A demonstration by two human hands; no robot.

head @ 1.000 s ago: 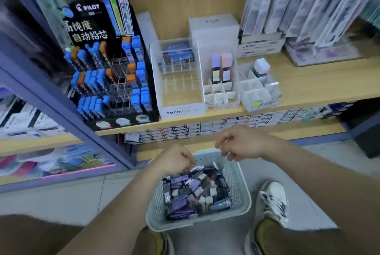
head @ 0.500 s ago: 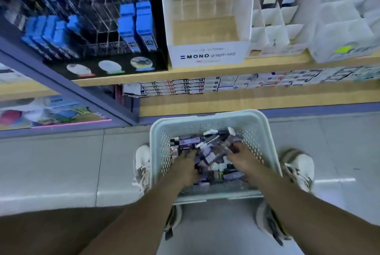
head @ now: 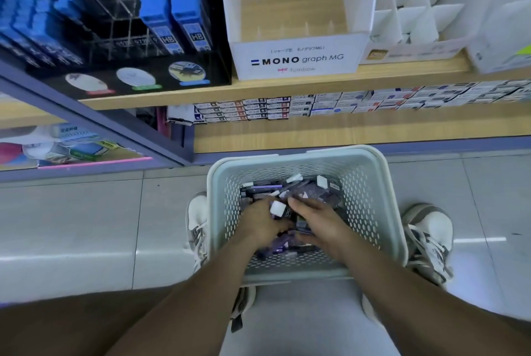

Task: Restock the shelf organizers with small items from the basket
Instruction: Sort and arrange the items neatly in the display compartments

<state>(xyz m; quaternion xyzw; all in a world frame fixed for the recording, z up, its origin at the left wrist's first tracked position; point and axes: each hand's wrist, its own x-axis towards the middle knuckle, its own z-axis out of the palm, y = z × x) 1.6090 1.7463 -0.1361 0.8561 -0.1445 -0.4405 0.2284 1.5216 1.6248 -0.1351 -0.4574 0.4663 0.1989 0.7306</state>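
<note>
A pale green perforated basket [head: 370, 183] stands on the floor between my feet. It holds several small purple and black items with white caps [head: 313, 186]. Both hands are down inside it, close together. My left hand [head: 258, 223] curls over the pile, and a white-capped item [head: 280, 209] sticks up between the two hands. My right hand [head: 319, 222] lies on the pile with its fingers bent around dark items. On the shelf above stand a white MONO graph MG organizer [head: 296, 54] and a white divided organizer [head: 413, 11], both with bare compartments.
A black display rack with blue lead cases [head: 169, 11] fills the shelf's left part. A lower shelf holds a row of small boxes [head: 316, 105]. A purple-framed cabinet edge [head: 94, 120] runs diagonally at left. My white shoes [head: 428, 235] flank the basket on grey floor tiles.
My hands dropped from above the basket rim down into the pile of items. The view tilted down and closer to the shelf and basket.
</note>
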